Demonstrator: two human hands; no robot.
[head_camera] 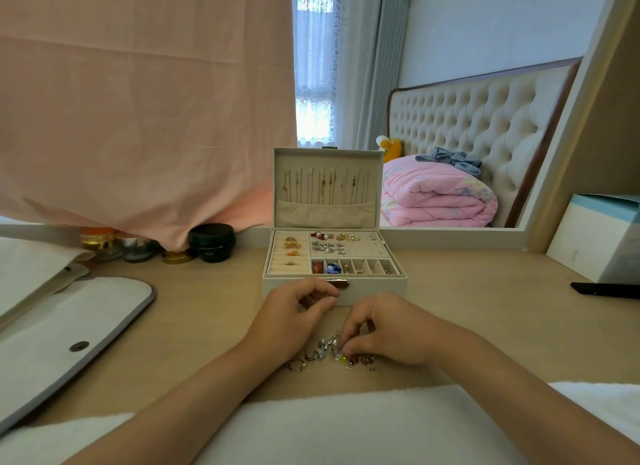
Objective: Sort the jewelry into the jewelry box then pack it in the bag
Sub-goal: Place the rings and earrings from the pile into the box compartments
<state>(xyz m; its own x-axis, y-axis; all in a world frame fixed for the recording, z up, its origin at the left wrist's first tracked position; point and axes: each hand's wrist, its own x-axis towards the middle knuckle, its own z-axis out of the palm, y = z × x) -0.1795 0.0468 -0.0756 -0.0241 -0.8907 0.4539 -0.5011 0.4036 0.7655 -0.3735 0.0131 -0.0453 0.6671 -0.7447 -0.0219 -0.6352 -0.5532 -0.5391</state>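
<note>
- Head view: jewelry box open, lid upright, mid-desk toward the back edge.
- Loose jewelry pile on desk just in front of the box.
- Right hand fingertips pinched together on the pile.
- Left hand fingers curled, touching box front; contents unclear.
- Bag flat at left edge.

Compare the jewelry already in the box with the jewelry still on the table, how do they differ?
The jewelry in the jewelry box is spread over separate slots and compartments; the loose pile on the table lies mixed in one heap. The boxed pieces sit untouched, while the right hand pinches at the pile. The left hand rests curled beside it. Both groups hold small silver and coloured pieces.
</note>
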